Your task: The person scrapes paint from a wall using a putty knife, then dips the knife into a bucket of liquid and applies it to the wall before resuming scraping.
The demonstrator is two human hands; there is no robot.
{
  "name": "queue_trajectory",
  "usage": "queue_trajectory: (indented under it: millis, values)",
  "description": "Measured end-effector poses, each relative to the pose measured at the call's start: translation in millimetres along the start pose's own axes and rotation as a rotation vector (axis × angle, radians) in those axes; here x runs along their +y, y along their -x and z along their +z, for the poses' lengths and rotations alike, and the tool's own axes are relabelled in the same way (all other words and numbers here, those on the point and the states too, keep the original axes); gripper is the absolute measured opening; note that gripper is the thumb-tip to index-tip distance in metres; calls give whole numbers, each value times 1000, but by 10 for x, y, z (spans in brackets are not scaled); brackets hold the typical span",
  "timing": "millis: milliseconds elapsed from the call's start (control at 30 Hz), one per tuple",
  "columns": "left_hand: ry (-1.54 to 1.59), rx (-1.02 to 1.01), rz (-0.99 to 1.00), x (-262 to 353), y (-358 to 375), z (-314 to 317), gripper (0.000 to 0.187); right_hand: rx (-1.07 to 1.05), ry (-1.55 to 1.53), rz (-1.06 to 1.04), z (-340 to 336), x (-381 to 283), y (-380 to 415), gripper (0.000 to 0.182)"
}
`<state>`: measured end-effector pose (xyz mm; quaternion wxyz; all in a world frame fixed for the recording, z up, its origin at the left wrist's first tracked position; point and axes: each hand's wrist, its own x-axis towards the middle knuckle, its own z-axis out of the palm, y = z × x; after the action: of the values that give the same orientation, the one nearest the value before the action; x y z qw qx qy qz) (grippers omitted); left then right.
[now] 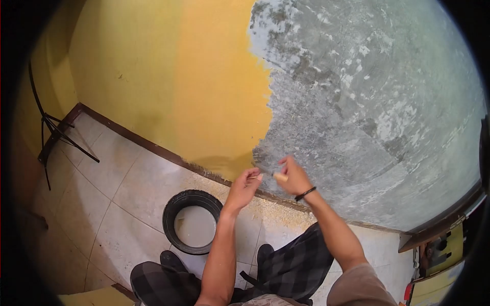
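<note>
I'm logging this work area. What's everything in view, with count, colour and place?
Blurred tool: 1, pale end, between the hands
Wall: 1 ahead, yellow left, patchy grey right
Baseboard: 1 run, brown, wall's foot
Floor tiles: several, pale, below
Flakes: many, pale, floor by wall
Tub: 1, black, floor, left of centre
Liquid: 1 batch, cloudy pale, in tub
Stand: 1, black, far left
Unclear items: several, yellow and dark, right edge
Shoes: 2, dark, bottom
Trousers: 1 pair, dark checked, bottom
Wristband: 1, black, right wrist
Left hand: 1, bare, centre
Right hand: 1, bare, right of left hand
</note>
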<state>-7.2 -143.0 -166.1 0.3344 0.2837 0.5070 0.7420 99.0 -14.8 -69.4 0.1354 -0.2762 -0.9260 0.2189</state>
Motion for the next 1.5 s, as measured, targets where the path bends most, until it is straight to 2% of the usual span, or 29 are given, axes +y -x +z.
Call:
queue_trajectory:
  millis: [33,67,133,167,267,300,333,400,433,500,533,600,667,733,800,833,867,933,967,1033,1067,1167,1200,1267,1300,1400,1500]
  values:
    - [-29,33,119,-126,2,43,31,-171,178,29,221,264,88,34]
    - [-33,37,104,-140,38,40,31,-349,352,61,412,470,173,40]
    - [-173,-436,-120,-80,109,59,32,-393,309,60,508,557,318,38]
    - [-434,-565,-116,-20,129,63,35,-418,282,42,519,600,340,36]
    - [-539,-659,-154,-72,173,114,39,-384,276,50,538,815,247,35]
    - [-618,-647,-91,-146,178,90,43,-524,272,33,486,856,180,31]
    - [-616,-656,-105,-180,187,58,43,-531,262,45,452,972,101,31]
    - [-795,-587,-158,-206,175,-16,44,-791,289,-196,425,1200,-43,30]
    - [-764,-540,-194,-206,170,-64,43,-793,285,-195,456,1252,-59,30]
    - [-734,-490,-221,-210,144,-175,42,-298,863,-327,515,1277,-90,23]
    - [-707,-442,-243,-212,125,-255,41,-298,851,-325,563,1250,-107,23]
    - [-710,-469,-237,-306,62,-412,39,-732,842,-246,666,1164,-94,14]
    - [-548,-283,-277,-399,42,-490,36,-719,775,-184,754,1016,-95,16]
    - [-497,-331,-345,-495,15,-494,34,-712,713,-119,803,937,-85,17]
    - [-539,-431,-378,-617,-15,-412,36,-821,704,-44,810,903,-106,32]
    - [-542,-517,-409,-724,-38,-327,41,-784,705,-113,811,942,-68,32]
    - [-539,-516,-409,-834,-34,-213,41,-786,707,-113,805,974,-73,32]
    - [-692,-410,-347,-1010,41,62,48,-793,540,-18,778,1026,-112,32]
    - [-682,-399,-344,-1193,46,169,48,-799,552,-26,753,1057,-121,32]
    - [-559,-112,-190,-1466,-8,384,54,-653,280,52,681,1104,-129,32]
    - [-543,-95,-182,-1502,-53,480,54,-659,302,38,641,1117,-146,32]
    - [-359,246,79,-1333,-75,708,47,-673,-336,537,458,902,-84,42]
    - [-350,260,79,-1311,-87,714,47,-683,-322,531,462,915,-69,42]
    - [-117,378,35,-1255,-134,687,42,-575,-499,526,472,942,-65,47]
    - [-97,382,66,-1273,-175,668,38,-583,-387,481,467,926,-82,47]
    - [-11,327,58,-1279,-248,625,39,-610,-375,462,490,888,-69,47]
    - [-139,341,63,-1219,-329,667,41,-624,-393,522,588,824,-80,47]
